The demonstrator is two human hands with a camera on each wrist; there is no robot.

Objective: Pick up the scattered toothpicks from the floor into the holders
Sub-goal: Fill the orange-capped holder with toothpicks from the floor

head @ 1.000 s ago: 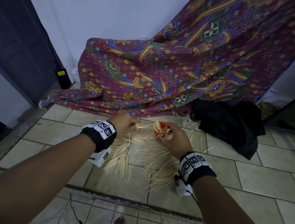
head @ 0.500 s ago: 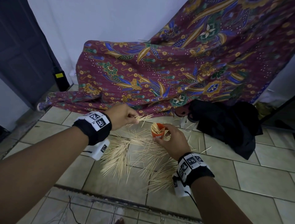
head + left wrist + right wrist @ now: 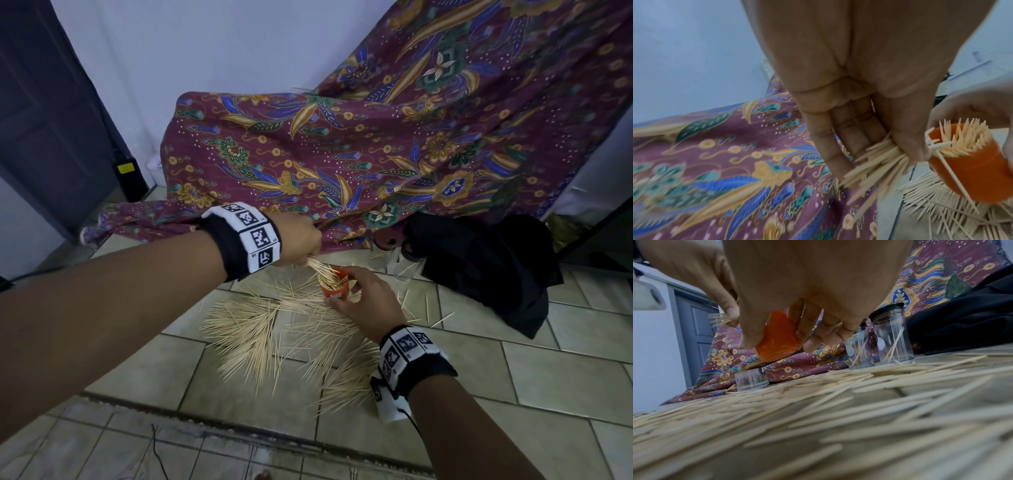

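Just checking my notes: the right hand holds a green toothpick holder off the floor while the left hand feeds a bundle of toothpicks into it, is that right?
Not quite: the toothpick holder is orange, not green, as the left wrist view shows. The rest stands: the right hand holds it off the floor while the left hand feeds a bundle of toothpicks into it.

Floor ahead carpeted w/ loose toothpicks (image 3: 260,335). Beyond them, batik cloth (image 3: 342,164) blocks far side; black fabric (image 3: 486,270) closes off the right. Clear jars (image 3: 893,335) stand just beside the cloth. Bare tiles (image 3: 565,370) open at right.
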